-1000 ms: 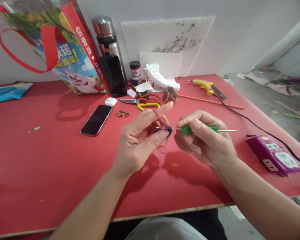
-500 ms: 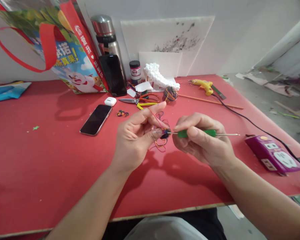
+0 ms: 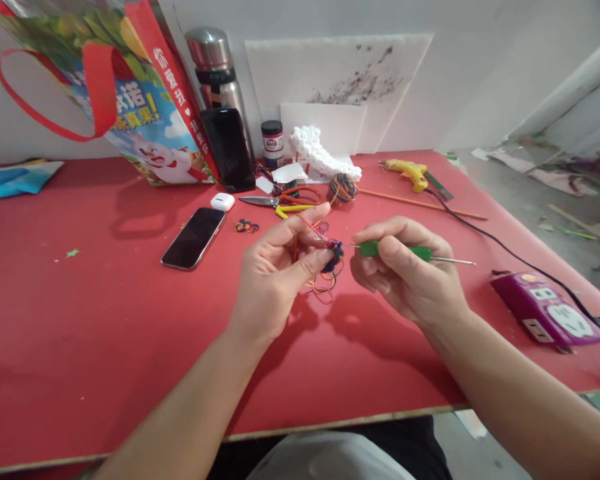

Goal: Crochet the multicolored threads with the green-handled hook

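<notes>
My left hand [image 3: 275,273] pinches a small dark multicoloured crochet piece [image 3: 333,259] between thumb and fingers. A strand of pink-orange yarn [image 3: 314,227] runs over its raised index finger. Loose loops of yarn [image 3: 324,288] hang below the piece. In my right hand [image 3: 407,273] is a double-ended crochet hook [image 3: 369,249] with a green handle, held level like a pencil. Its left tip passes into the top of the crochet piece, beside my left thumb; the other metal end points right. Part of the piece is hidden by my left thumb.
Behind my hands lie scissors [image 3: 260,201], a yarn ball [image 3: 343,189], an earbud case [image 3: 223,202] and a phone [image 3: 194,238]. A second phone [image 3: 229,150] leans on a flask [image 3: 211,50] beside a shopping bag [image 3: 165,157]. At right are a yellow glue gun [image 3: 405,172], its cord, and a purple box [image 3: 545,310].
The hook's left end has risen with the crochet piece's top edge, so it now slopes down to the right. More of the dark piece shows below my left thumb.
</notes>
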The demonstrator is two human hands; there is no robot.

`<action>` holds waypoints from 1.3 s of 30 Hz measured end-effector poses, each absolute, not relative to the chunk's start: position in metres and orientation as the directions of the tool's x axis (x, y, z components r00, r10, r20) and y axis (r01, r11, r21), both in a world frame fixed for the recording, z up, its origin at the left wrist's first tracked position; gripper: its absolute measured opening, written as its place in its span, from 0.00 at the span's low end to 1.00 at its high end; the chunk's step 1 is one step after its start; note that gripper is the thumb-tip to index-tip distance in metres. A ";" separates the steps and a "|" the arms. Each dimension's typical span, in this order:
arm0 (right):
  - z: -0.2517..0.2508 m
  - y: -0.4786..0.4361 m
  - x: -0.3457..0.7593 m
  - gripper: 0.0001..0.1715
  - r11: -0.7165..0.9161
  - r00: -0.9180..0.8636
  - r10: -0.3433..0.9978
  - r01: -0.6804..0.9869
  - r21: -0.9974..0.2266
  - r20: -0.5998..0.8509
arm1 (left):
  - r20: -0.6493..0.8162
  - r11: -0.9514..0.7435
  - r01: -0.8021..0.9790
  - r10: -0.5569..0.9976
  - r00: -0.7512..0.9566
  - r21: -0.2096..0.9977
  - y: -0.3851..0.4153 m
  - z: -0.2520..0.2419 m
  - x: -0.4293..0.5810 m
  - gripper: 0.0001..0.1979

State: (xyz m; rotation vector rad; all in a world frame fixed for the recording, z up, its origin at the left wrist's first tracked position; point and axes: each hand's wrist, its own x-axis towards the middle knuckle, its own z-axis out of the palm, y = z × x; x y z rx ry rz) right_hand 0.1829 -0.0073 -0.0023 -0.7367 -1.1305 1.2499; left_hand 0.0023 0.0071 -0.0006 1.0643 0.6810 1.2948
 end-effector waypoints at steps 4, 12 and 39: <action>-0.005 -0.009 0.182 0.16 0.178 -0.071 0.973 -0.367 -0.913 0.219 | 0.136 -0.040 -0.413 0.969 0.208 0.910 0.008 -0.003 0.003 0.17; -0.006 -0.016 0.192 0.07 0.420 -0.219 0.849 -0.270 -0.866 0.480 | 0.154 -0.016 -0.444 0.949 0.277 0.896 0.007 0.002 0.002 0.22; -0.015 -0.014 0.185 0.08 0.299 -0.183 0.905 -0.370 -0.880 0.384 | 0.151 -0.048 -0.480 0.972 0.178 0.876 0.005 0.004 0.004 0.21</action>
